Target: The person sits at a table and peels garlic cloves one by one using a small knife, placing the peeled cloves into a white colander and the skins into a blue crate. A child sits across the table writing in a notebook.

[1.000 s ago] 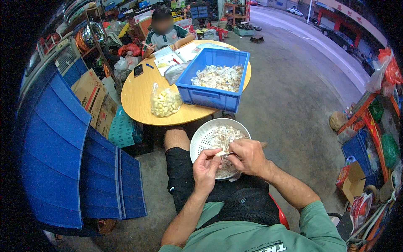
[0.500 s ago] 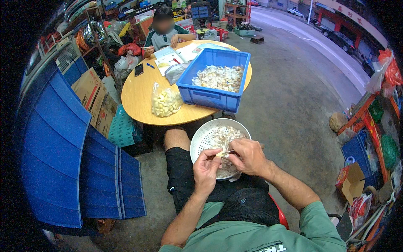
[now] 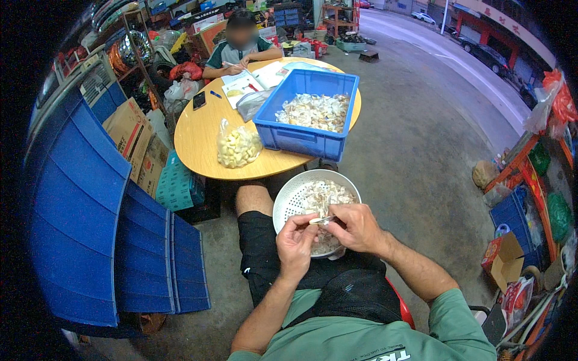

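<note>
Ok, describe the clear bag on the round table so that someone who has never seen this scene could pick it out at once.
Find the round wooden table. Near its front edge, just left of the blue crate, sits a clear plastic bag. It alone holds pale yellow peeled cloves; the crate holds papery white pieces.

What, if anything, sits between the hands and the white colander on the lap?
Nothing visible does. The left hand and right hand meet directly over the white colander, pinching a small pale piece between their fingers. The colander's near part is hidden under both hands; only open air shows between them and its contents.
</note>
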